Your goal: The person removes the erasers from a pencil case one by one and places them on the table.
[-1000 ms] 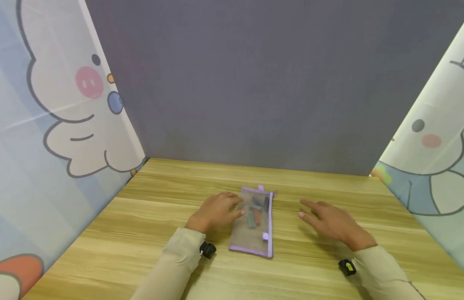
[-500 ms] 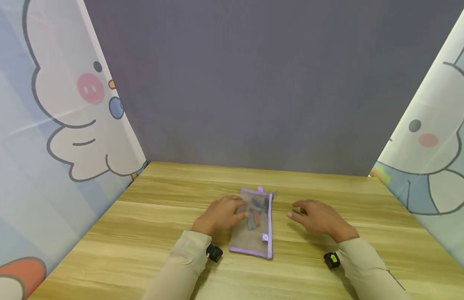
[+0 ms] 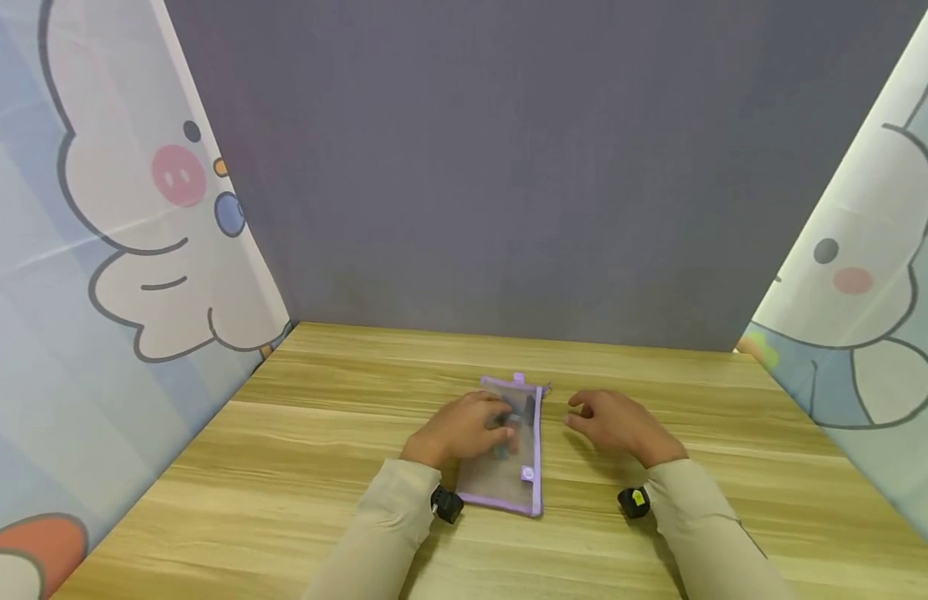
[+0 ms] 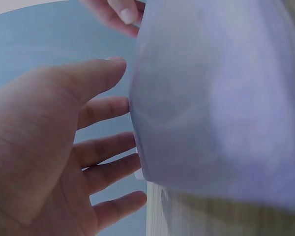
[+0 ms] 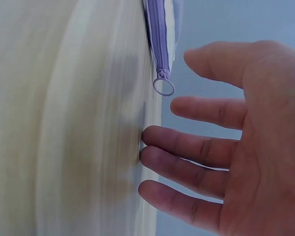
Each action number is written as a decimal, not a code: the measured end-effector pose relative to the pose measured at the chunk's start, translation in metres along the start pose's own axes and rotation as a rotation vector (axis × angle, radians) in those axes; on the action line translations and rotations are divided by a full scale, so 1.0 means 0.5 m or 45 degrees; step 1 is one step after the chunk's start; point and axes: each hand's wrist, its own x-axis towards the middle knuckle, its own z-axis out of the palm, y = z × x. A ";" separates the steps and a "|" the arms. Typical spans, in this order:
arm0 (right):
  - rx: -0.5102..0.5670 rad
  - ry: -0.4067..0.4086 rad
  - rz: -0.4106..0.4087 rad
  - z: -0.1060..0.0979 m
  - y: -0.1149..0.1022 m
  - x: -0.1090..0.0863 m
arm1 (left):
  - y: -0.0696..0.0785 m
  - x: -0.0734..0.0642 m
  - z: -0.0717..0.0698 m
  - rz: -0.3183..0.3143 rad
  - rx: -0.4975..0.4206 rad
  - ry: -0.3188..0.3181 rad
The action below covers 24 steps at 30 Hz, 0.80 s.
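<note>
A mesh zipper pouch (image 3: 494,485) with purple edges lies flat on the wooden table. Several small coloured pieces, bluish, dark and reddish, show dimly through it. Over its left part reaches my left hand (image 3: 462,427), fingers loosely spread; in the left wrist view its fingertips meet or nearly meet the pouch (image 4: 187,98), hiding some pieces in the head view. My right hand (image 3: 621,427) hovers just right of the zipper side, holding nothing, its fingers gently bent. In the right wrist view, the ring-shaped zipper pull (image 5: 163,87) hangs near its index finger, apart from it.
The wooden table (image 3: 306,467) reaches back to a dark grey panel (image 3: 494,167). Cartoon-printed cloths (image 3: 28,350) hang at both sides. Each wrist carries a small black camera (image 3: 446,504).
Both hands have moved inward: my left hand slides right, further over the pouch, and my right hand comes left, close to the zipper side. The pouch stays practically in place.
</note>
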 end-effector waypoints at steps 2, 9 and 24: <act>0.012 -0.010 0.000 -0.002 -0.002 0.005 | 0.000 0.003 0.002 -0.002 -0.003 -0.005; 0.073 -0.017 0.012 -0.001 0.005 0.022 | -0.003 0.009 0.011 0.000 -0.019 -0.048; 0.131 -0.033 -0.031 0.004 -0.005 0.054 | 0.009 0.009 -0.006 -0.063 -0.034 -0.245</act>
